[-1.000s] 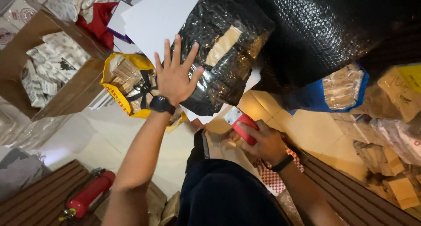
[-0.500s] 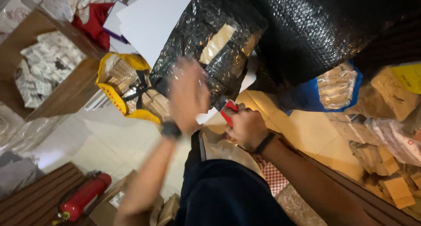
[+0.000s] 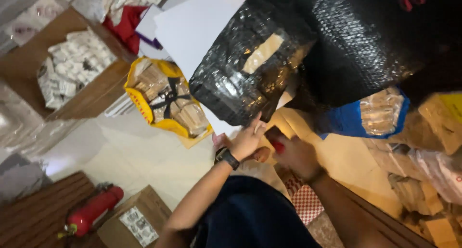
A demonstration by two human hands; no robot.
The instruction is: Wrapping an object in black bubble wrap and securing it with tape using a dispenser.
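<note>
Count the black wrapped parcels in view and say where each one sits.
2. One black wrapped parcel lies just above the left hand; a larger black wrapped bundle fills the upper right. More may be hidden behind them.

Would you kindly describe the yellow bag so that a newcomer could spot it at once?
Start at the big black wrapped parcel in the middle, whose lower edge the left hand touches. Just left of it, on the pale floor, lies the yellow bag. It alone is yellow, open, and packed with brown bundles under black straps.
</note>
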